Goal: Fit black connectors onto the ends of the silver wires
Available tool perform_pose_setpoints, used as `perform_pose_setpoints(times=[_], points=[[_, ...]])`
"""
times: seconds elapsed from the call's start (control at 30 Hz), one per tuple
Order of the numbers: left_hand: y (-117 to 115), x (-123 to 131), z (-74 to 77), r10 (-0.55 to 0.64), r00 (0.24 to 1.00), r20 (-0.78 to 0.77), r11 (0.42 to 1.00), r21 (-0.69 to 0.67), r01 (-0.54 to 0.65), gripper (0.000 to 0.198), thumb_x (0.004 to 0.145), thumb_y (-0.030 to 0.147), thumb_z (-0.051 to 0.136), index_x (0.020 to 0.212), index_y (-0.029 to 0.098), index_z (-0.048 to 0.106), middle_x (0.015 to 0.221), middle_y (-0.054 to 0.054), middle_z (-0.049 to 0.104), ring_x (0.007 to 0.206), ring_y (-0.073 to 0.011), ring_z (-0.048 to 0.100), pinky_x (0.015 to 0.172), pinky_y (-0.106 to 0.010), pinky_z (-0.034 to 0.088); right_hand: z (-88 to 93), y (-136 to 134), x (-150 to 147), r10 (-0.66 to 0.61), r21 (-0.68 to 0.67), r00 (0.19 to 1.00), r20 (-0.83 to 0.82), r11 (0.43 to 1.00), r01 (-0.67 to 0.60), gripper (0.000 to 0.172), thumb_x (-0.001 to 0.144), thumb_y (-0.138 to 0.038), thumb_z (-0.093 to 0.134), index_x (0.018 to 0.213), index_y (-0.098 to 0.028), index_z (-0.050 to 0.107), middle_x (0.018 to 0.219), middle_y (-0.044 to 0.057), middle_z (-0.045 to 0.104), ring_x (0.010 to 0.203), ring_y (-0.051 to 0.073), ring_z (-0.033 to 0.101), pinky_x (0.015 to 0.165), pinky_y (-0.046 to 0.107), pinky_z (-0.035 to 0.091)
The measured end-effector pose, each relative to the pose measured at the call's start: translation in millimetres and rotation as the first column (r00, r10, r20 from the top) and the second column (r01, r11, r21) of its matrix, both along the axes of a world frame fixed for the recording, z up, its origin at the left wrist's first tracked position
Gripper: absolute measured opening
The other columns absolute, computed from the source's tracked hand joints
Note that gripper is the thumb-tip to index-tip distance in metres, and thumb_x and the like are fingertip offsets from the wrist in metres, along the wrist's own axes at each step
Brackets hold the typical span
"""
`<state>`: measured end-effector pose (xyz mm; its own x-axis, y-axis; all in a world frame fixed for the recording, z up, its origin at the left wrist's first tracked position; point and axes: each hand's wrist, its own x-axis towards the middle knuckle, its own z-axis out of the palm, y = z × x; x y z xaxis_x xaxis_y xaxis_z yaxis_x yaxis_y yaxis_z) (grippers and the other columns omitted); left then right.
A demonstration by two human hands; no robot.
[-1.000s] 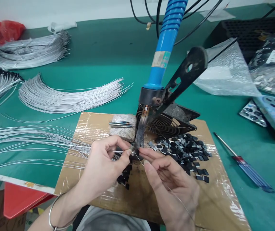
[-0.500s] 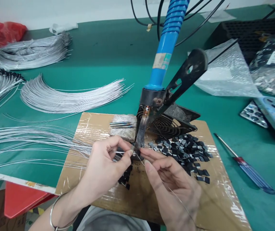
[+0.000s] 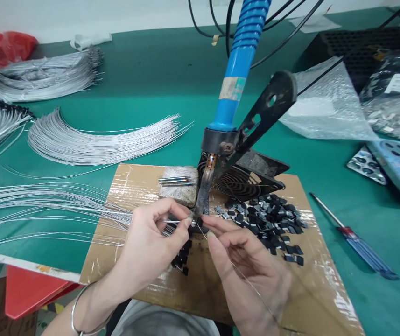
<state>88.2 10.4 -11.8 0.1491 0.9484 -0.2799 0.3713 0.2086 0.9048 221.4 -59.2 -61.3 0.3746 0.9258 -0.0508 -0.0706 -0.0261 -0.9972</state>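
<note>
Evidently little has shifted over the last second: the left hand still pinches a white wire just by the tip of the iron, and the right hand still holds a thin strand angled toward that spot. So the work there seems unfinished; fingers partly hide the wire's end, above the cardboard.

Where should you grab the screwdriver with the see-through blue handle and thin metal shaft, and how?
I'd probably take the screwdriver by its thick handle, reaching from above on its right side. It lies on the green tabletop, handle end nearer the person, thin metal shaft pointing away toward the upper left. The right hand is nearer, but it's pinching a thin silvery wire.
</note>
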Motion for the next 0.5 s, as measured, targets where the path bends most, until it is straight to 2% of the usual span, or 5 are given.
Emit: perform_pose_setpoints(times=[0.5], points=[[-2.1, 1.2, 3.0, -0.005, 1.0, -0.029, 1.0, 0.007, 0.006, 0.009, 0.079, 0.021, 0.065, 0.071, 0.016, 0.066, 0.083, -0.006, 0.073, 0.084, -0.0238, 0.069, 0.071, -0.032, 0.051, 2.0, 2.3, -3.9, -0.035, 0.014, 0.995, 0.095, 0.999, 0.034, 0.016, 0.085, -0.019, 0.074, 0.073, -0.023, 0.065, 0.108, 0.005, 0.079, 0.097, 0.019, 0.076, 0.084, 0.026, 0.059]])
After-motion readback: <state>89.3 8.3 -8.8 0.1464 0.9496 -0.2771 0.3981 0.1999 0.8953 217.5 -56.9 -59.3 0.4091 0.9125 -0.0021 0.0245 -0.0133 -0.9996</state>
